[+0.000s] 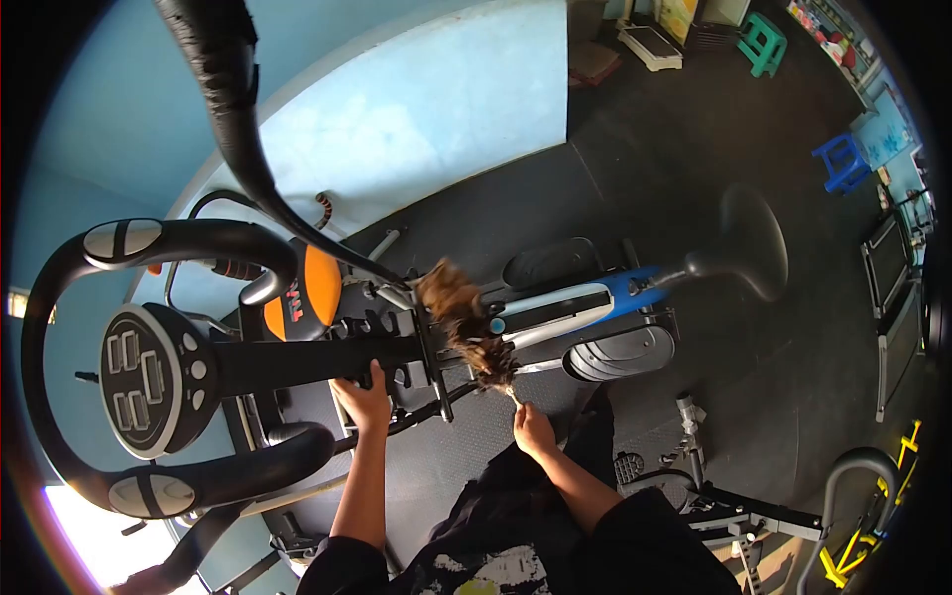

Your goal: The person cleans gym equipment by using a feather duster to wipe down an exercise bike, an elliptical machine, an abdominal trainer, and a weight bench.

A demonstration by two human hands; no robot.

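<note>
A brown feather duster (466,322) has its handle in my right hand (534,430), whose fingers are wrapped round it. Its feathers lie over the middle of an exercise machine, beside the blue and white frame (565,315). My left hand (365,399) is on the lower edge of the machine's black upright post (317,365), thumb raised along its side and the other fingers hidden behind it. To the left of that hand are the round grey console (154,380) and the looped black handlebar (233,481).
A black saddle (739,243) stands out at the right, near a ribbed pedal (623,354). An orange and black pad (319,290) is behind the post. More gym equipment (759,516) stands at the lower right. Green (762,44) and blue stools (843,164) are farther off.
</note>
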